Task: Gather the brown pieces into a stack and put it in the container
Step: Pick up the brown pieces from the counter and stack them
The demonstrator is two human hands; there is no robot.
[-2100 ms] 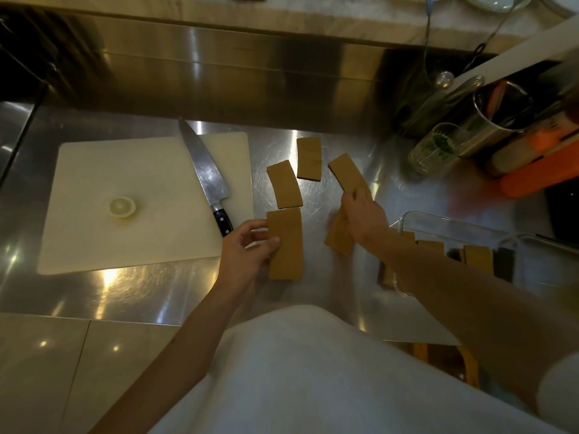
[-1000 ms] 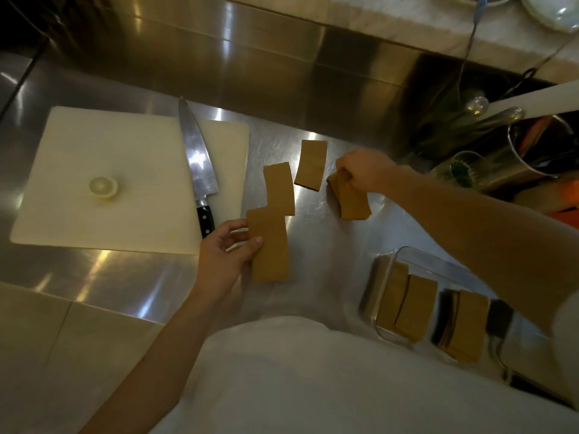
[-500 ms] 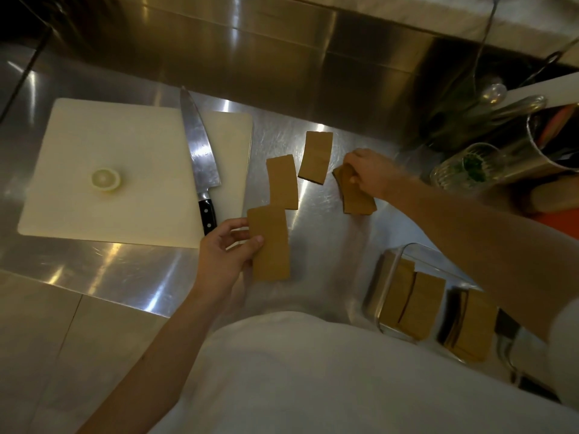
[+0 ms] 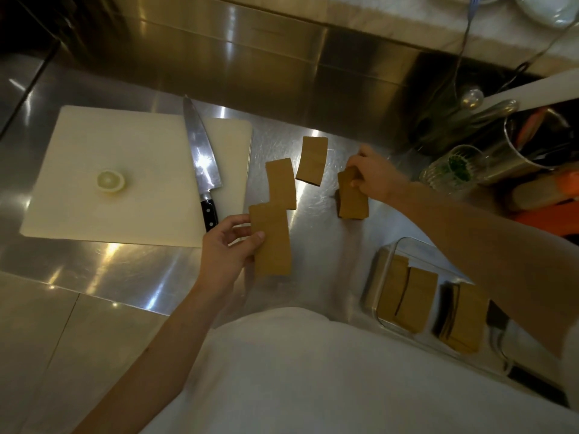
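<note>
Flat brown rectangular pieces lie on the steel counter. My left hand [image 4: 227, 250] grips the near piece [image 4: 273, 242] by its left edge. Just beyond it lies a second piece [image 4: 281, 187], and a third piece [image 4: 312, 160] lies farther back. My right hand [image 4: 374, 177] pinches the top of a small stack of brown pieces [image 4: 352, 198] resting on the counter. A clear glass container [image 4: 383, 258] at the near right holds more brown pieces standing in rows.
A white cutting board [image 4: 134, 173] at the left carries a lemon slice [image 4: 110, 181] and a large knife [image 4: 202, 161]. Glasses, a metal utensil pot [image 4: 526, 145] and orange items crowd the right. A steel backsplash rises behind.
My right hand carried one piece back onto the far right piece, forming a small stack, and now holds it there. The left hand has kept its grip on the near piece.
</note>
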